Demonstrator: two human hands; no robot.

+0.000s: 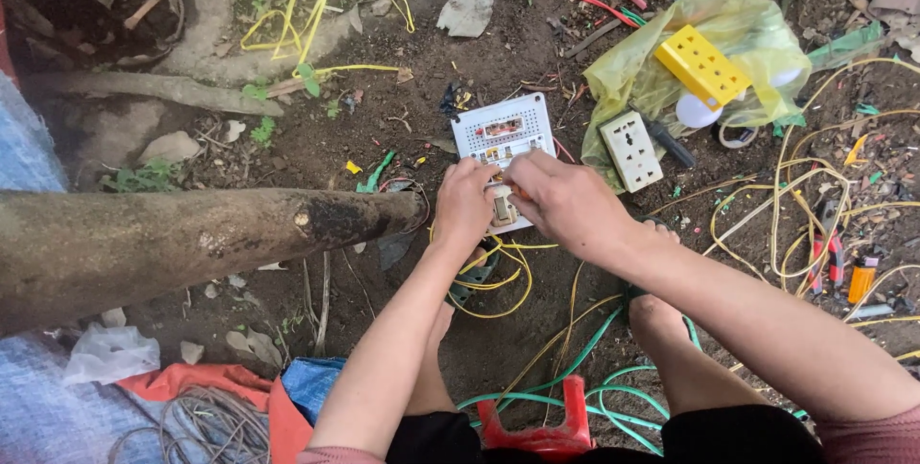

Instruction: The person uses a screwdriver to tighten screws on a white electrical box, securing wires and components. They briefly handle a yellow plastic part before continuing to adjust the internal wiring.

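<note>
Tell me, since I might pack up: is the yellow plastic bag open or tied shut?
Open: the yellow plastic bag lies spread on the dirt, with a yellow socket block and white bulb showing at its mouth.

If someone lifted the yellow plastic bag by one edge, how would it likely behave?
The yellow plastic bag looks thin and crumpled, so it would probably go limp. The yellow socket block and white bulb seem to rest on it, so they might slide or roll off.

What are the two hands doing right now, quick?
Left hand: closed on the lower edge of the white switch board.
Right hand: fingers pinched on a small part at the board's edge; what it is cannot be told.
</note>
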